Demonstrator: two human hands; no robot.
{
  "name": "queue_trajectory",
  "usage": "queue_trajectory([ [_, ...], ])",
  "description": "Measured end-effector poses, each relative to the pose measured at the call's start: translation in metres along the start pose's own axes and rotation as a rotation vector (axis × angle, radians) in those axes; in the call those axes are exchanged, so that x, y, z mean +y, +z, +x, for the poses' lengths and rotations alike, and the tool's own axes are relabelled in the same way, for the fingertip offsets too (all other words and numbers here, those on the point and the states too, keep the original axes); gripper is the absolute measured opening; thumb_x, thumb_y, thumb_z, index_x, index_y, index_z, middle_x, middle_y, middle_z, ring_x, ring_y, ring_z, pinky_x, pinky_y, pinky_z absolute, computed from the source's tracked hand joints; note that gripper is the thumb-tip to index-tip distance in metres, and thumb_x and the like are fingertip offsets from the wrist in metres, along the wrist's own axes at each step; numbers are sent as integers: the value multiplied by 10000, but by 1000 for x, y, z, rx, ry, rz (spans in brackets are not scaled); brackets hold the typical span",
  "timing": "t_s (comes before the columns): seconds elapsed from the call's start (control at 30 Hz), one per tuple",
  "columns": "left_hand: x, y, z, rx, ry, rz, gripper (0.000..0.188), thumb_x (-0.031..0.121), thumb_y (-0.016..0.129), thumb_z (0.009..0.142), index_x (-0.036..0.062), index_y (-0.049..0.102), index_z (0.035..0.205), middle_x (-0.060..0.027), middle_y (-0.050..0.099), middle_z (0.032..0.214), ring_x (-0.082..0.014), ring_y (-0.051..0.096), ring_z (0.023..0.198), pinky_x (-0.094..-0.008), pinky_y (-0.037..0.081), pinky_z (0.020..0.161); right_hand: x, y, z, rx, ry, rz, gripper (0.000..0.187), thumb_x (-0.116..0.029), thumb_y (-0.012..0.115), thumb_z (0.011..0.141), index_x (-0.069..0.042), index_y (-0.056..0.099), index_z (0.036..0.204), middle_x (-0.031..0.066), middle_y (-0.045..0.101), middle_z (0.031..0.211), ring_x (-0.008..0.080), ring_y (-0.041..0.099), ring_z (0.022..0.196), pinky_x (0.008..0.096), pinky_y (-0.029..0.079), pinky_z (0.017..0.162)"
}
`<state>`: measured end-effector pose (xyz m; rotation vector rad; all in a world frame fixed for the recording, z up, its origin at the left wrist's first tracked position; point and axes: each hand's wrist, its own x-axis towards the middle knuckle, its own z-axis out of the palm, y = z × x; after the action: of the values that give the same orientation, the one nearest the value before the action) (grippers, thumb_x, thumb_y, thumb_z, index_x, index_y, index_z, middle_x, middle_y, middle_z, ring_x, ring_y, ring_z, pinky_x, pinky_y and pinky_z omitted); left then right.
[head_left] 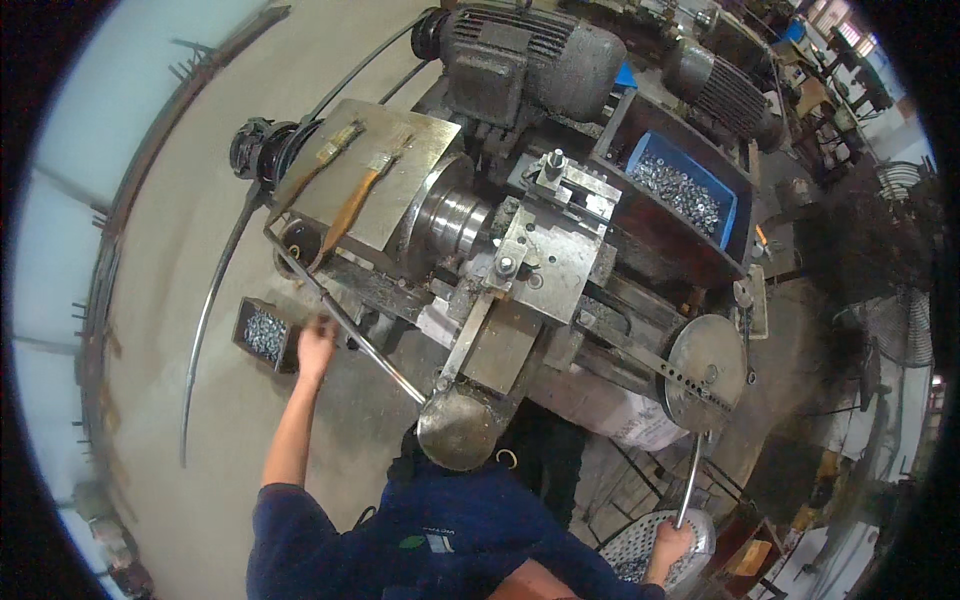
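Note:
My left hand is low at the left, beside a small metal box of small shiny metal parts. Its fingers are blurred and small, and I cannot make out whether they hold anything. At the lower right, my right hand is closed round the end of a metal lever, which runs up to a round disc on the lathe. Between my hands lies the lathe, with its stepped steel spindle facing the tool post.
Two orange-handled brushes lie on the headstock cover. A long bar slants between my left arm and the machine. Behind stand a motor and a blue tray of metal parts. A perforated basket sits under my right hand.

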<state>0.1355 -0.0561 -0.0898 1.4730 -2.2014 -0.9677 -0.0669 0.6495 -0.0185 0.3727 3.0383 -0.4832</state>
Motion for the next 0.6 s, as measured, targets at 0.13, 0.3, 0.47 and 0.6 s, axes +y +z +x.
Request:
queue_trajectory([
  [0.13, 27, 47, -12, -319, 54, 701, 317, 312, 660, 707, 77, 614, 914, -172, 632, 918, -378, 598, 841, -448, 496, 738, -14, 2, -20, -33, 69, 51, 336, -230, 562, 604, 38, 634, 794, 208, 581, 647, 328, 573, 615, 391, 438, 579],
  [0.3, 42, 11, 35, -638, 457, 1261, 228, 199, 667, 650, 144, 652, 871, -82, 654, 916, -253, 643, 854, -381, 511, 696, -11, 5, -19, -28, 28, 110, 327, -203, 585, 564, 18, 619, 801, 170, 567, 629, 288, 540, 580, 373, 428, 570],
  [0.47, 37, 4, 38, -342, 462, 1049, 250, 206, 593, 762, 86, 622, 979, -110, 652, 863, -269, 646, 767, -378, 500, 620, 53, 16, -28, -110, 43, 47, 226, -188, 543, 651, -16, 641, 762, 144, 593, 635, 272, 590, 606, 348, 446, 575],
  [0.6, 59, -23, 25, -4, -134, -461, 372, 323, 533, 880, 38, 551, 1118, -108, 637, 818, -222, 645, 679, -320, 495, 535, 43, 13, -49, -82, -12, 137, 265, -204, 590, 650, 54, 601, 705, 218, 575, 588, 369, 566, 538, 430, 433, 538],
])
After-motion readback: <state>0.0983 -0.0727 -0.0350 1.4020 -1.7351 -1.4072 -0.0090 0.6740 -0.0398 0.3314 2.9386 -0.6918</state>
